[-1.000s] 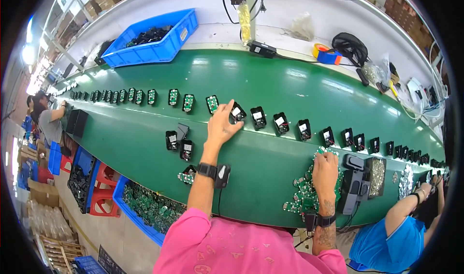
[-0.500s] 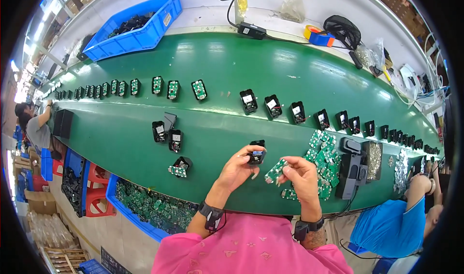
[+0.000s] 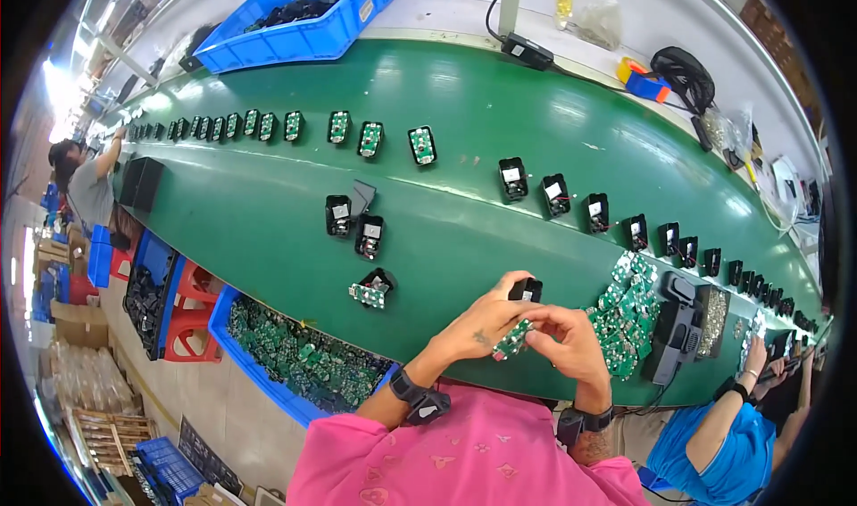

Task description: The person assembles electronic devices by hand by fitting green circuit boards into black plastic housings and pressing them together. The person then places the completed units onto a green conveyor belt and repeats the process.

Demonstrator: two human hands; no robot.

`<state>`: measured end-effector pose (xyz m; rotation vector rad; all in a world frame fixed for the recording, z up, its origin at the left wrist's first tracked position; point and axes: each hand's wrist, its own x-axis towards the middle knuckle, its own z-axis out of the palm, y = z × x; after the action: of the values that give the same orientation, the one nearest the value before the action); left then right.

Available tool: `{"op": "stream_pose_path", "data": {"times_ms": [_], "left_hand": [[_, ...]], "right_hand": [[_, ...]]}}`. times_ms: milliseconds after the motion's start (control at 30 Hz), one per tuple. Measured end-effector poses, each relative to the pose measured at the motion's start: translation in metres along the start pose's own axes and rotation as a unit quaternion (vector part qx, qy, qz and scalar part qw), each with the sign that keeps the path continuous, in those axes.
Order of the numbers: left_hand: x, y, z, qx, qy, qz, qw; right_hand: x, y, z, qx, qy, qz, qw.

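My left hand (image 3: 482, 324), its back turned up, is closed around a small black plastic housing (image 3: 529, 289). Most of that housing is hidden behind the fingers. Close against it, my right hand (image 3: 571, 344) pinches a green circuit board (image 3: 511, 340) between thumb and fingers, just below the left hand's fingers. Right of my hands lies a loose pile of green circuit boards (image 3: 627, 314). To the left, a black housing (image 3: 378, 280) has a green board (image 3: 367, 295) resting tilted at its edge. Two more open housings, one of them here (image 3: 370, 236), stand beyond it.
A row of black housings (image 3: 555, 195) crosses the green table (image 3: 428, 238); those at left hold green boards. A grey-black device (image 3: 676, 332) stands right of the pile. Blue bins (image 3: 295, 46) sit at the back and lower left (image 3: 223, 327). Co-workers (image 3: 719, 443) sit at both sides.
My hands have come together, and the left has rolled over so its back faces up. The board is now right beside the left hand. The whole view has shifted, moving the table scene rightward.
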<state>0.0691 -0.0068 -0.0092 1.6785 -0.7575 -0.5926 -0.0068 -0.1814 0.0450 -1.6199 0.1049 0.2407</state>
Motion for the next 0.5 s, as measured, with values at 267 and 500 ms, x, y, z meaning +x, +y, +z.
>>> {"op": "stream_pose_path", "data": {"times_ms": [267, 500], "left_hand": [[-0.004, 0.007, -0.005, 0.064, -0.02, 0.06, 0.996], [0.0, 0.011, -0.003, 0.0, 0.043, 0.034, 0.998]], "right_hand": [[-0.001, -0.003, -0.009, -0.089, -0.065, 0.014, 0.994], [-0.005, -0.002, -0.016, 0.155, 0.045, 0.028, 0.986]]}}
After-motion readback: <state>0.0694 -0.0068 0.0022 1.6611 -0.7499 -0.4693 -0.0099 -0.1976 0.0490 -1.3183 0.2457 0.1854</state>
